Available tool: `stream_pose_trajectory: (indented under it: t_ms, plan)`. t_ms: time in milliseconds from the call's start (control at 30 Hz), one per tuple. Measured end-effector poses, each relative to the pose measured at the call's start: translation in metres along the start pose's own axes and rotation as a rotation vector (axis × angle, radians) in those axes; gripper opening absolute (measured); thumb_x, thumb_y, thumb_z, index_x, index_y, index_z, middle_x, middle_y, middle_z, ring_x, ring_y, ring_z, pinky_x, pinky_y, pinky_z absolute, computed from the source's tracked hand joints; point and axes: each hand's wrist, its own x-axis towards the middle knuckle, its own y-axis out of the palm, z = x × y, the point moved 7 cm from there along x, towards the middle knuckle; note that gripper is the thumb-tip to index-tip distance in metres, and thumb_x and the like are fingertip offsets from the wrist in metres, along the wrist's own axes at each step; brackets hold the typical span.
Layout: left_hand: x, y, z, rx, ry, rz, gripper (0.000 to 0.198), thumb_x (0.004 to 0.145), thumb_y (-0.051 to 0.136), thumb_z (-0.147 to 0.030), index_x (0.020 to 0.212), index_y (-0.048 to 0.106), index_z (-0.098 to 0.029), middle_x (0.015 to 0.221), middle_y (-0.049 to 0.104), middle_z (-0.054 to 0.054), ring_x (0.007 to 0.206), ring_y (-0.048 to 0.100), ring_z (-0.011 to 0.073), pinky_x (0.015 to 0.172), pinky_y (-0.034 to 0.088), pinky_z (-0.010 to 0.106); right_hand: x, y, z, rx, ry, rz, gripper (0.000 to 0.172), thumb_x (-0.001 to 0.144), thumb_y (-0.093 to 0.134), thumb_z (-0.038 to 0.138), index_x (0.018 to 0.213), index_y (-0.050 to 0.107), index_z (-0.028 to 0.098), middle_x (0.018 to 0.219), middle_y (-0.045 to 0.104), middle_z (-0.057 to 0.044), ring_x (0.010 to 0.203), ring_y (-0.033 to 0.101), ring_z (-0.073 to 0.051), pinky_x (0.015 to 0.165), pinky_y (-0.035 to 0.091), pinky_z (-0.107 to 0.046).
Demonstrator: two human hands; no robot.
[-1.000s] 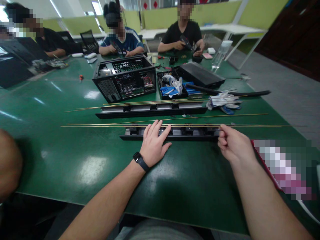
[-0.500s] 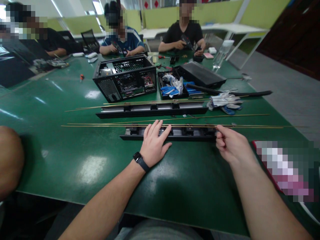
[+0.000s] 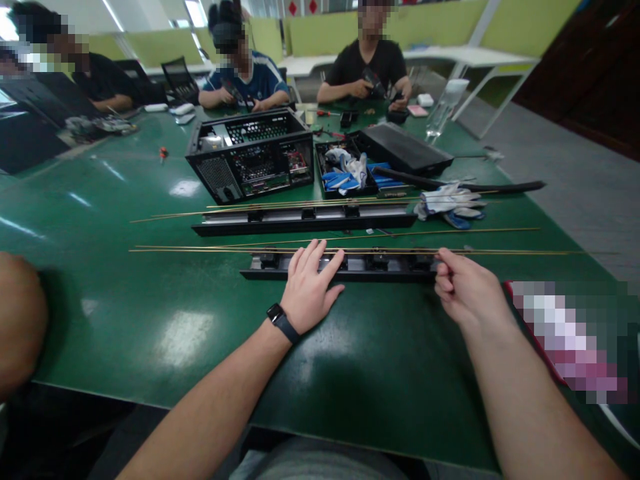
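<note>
A black rail with dark blocks along it lies across the green table before me. Thin brass rods run lengthwise over it and stick out past both ends. My left hand, with a black watch at the wrist, rests flat across the rail and rods, fingers spread. At the rail's right end my right hand is closed, thumb and forefinger pinching a brass rod. Farther back lies a second black rail with more rods on it.
Behind the rails stand an open computer case and a black box holding gloves. More gloves lie to the right, near a black tube. A clear bottle stands farther back. Several people sit around the table.
My right hand has shifted slightly to the right, and a rod's left end has slid the same way. My left hand has stayed in place.
</note>
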Motion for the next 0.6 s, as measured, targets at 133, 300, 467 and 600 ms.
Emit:
stream_pose_trajectory:
  t_ms: [133,300,467,600]
  plan:
    - [0.0,-0.001,-0.001,0.004,0.011,-0.013,0.078,0.112,0.096,-0.026,0.187,0.073,-0.032,0.199,0.064,0.022,0.191,0.057,0.0485,0.158,0.045,0.077,-0.001,0.001,0.001,-0.008,0.003,0.001,0.04,0.103,0.108,0.031,0.096,0.07,0.025,0.068,0.063,0.008,0.041,0.047,-0.007,0.031,0.027,-0.014]
    - [0.0,-0.001,0.0,0.0,0.009,-0.016,0.075,0.113,0.094,-0.027,0.186,0.074,-0.032,0.199,0.065,0.022,0.191,0.057,0.0484,0.158,0.044,0.077,-0.003,0.001,0.002,-0.013,0.0,-0.001,0.038,0.106,0.106,0.031,0.096,0.069,0.025,0.069,0.064,0.007,0.041,0.047,-0.007,0.031,0.028,-0.014]
    - [0.003,-0.001,0.001,-0.006,-0.005,-0.039,0.059,0.12,0.086,-0.029,0.178,0.08,-0.033,0.194,0.071,0.018,0.189,0.06,0.0452,0.156,0.045,0.073,-0.002,0.001,0.001,-0.029,-0.005,0.024,0.043,0.104,0.109,0.036,0.099,0.067,0.028,0.069,0.064,0.008,0.042,0.049,-0.008,0.032,0.028,-0.014]
    - [0.012,-0.001,0.0,-0.011,-0.035,-0.047,0.042,0.124,0.079,-0.028,0.165,0.088,-0.033,0.19,0.076,0.016,0.188,0.062,0.0442,0.154,0.043,0.074,0.0,0.001,0.0,-0.031,-0.012,0.026,0.048,0.103,0.112,0.039,0.099,0.065,0.028,0.069,0.064,0.008,0.042,0.049,-0.008,0.032,0.028,-0.014]
